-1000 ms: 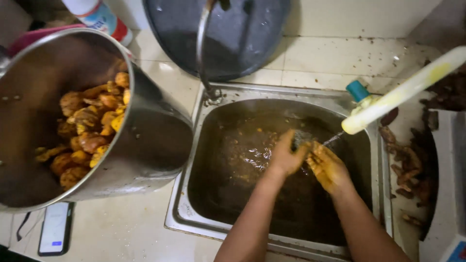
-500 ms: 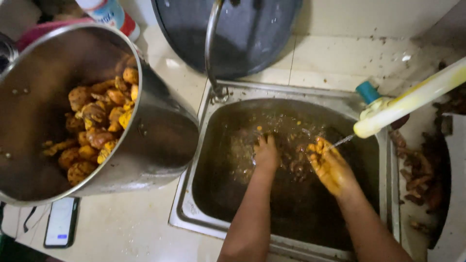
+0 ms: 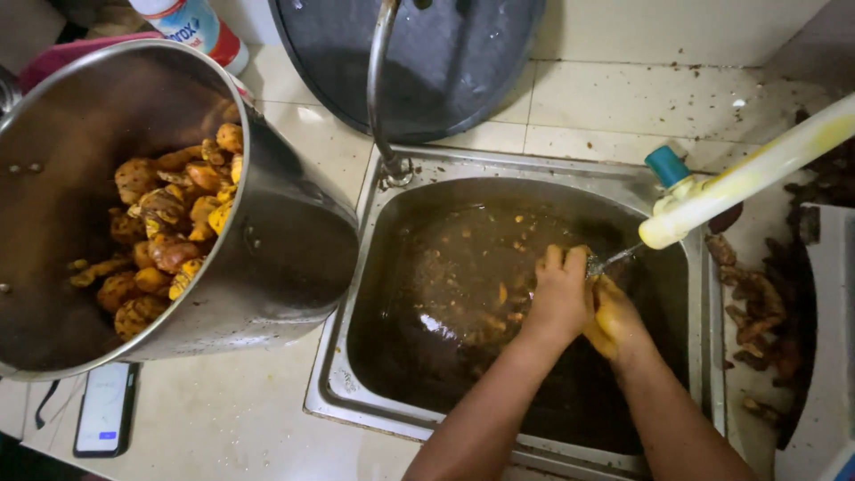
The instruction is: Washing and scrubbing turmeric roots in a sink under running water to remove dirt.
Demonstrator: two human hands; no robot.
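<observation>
Phone (image 3: 105,410) lies flat on the counter at far left. Big steel pot (image 3: 178,205) beside it, tilted, part-full of yellow-brown root pieces (image 3: 169,232). Right of the pot, steel sink (image 3: 356,392) holds murky brown water with bits floating. Over the water, left hand (image 3: 559,298) and right hand (image 3: 614,316) pressed together under a thin stream from the yellowish hose (image 3: 748,178) — fingers curled in; whatever sits between the palms is hidden, cannot tell. Dark root scraps (image 3: 757,312) on the counter at far right.
</observation>
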